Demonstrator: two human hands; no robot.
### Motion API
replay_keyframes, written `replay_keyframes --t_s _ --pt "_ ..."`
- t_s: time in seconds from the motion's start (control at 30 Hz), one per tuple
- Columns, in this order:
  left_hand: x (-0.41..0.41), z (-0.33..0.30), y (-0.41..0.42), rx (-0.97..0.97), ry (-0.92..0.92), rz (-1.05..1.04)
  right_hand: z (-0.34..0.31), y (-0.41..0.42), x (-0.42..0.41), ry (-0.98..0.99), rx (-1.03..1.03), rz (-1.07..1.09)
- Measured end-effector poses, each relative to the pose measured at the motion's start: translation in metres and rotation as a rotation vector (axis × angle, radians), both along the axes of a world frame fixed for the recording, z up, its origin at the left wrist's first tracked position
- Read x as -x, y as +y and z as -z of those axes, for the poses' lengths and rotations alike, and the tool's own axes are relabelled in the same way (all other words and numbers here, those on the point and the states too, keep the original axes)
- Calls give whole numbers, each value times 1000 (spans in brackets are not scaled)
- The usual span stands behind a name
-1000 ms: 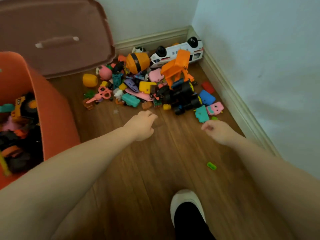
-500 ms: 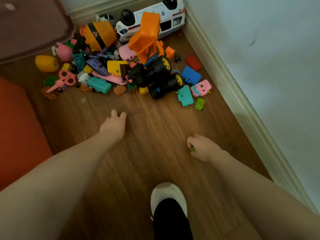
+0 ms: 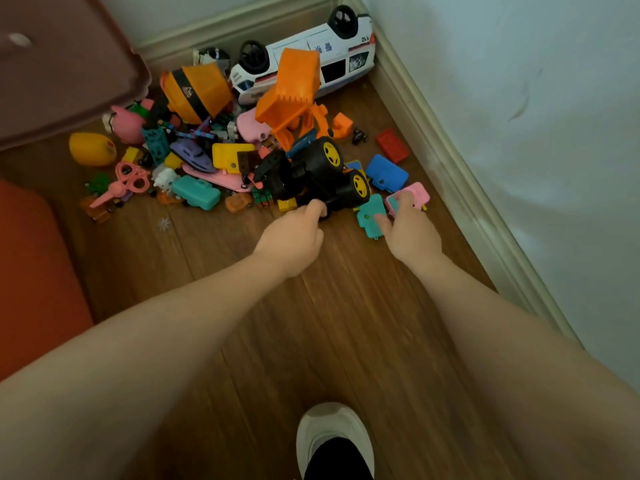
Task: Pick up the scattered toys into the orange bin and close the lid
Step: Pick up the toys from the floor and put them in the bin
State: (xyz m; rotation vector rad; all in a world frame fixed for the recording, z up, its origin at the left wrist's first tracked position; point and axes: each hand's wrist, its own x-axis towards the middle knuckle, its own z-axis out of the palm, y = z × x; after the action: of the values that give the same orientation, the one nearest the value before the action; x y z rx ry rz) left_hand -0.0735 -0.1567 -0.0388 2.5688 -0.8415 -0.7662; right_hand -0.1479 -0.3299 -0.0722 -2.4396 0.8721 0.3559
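A heap of scattered toys lies in the room's corner. It includes an upturned white police car (image 3: 311,60), an orange digger (image 3: 294,95), a yellow egg (image 3: 91,148) and a blue block (image 3: 386,173). My left hand (image 3: 294,235) curls its fingers on the lower edge of the black toy truck (image 3: 322,178) with yellow wheel hubs. One finger of my right hand (image 3: 410,232) touches the pink toy camera (image 3: 415,194) and another touches the teal toy (image 3: 369,216). The orange bin (image 3: 34,271) shows only as a wall at the left edge.
The brown lid (image 3: 59,74) leans at the top left, overhanging the heap's edge. White walls and a skirting board (image 3: 460,174) close off the back and right. My foot in a white slipper (image 3: 334,431) stands on bare wooden floor below my arms.
Both hands have moved forward to the heap. The left, flat on the floor before, now curls on the black truck. The right left the small green piece's spot and touches the pink camera.
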Motion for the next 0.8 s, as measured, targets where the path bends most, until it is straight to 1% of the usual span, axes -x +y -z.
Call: replay_keyframes --t_s 0.07,0.13,0.2,0.27,0.33,0.43,0.53,0.6,0.73,0.8 --pt "-8 -7 -15 122 -196 -3 3 -3 -16 91 -42 -20" --pt "-18 -8 -22 193 -359 -46 7 -2 -26 215 -17 -77" --pt "-28 -5 -23 196 -425 -130 7 0 -30 316 37 -116" --pt "-39 -1 -21 154 -402 -245 8 3 -33 355 74 -118" --pt "-49 2 -20 63 -356 -293 9 4 -33 360 87 -104" --pt "-61 2 -25 -60 -324 -264 9 5 -30 368 94 -127" --pt "-71 -1 -31 -79 -300 -234 16 3 -21 369 29 -138" --pt "-75 -3 -31 -45 -241 -240 19 0 -13 323 -68 -62" --pt "-71 4 -22 -56 -163 -245 8 -4 -5 77 -387 206" --pt "-64 8 -14 -50 -117 -238 -2 -2 -7 -10 -524 347"
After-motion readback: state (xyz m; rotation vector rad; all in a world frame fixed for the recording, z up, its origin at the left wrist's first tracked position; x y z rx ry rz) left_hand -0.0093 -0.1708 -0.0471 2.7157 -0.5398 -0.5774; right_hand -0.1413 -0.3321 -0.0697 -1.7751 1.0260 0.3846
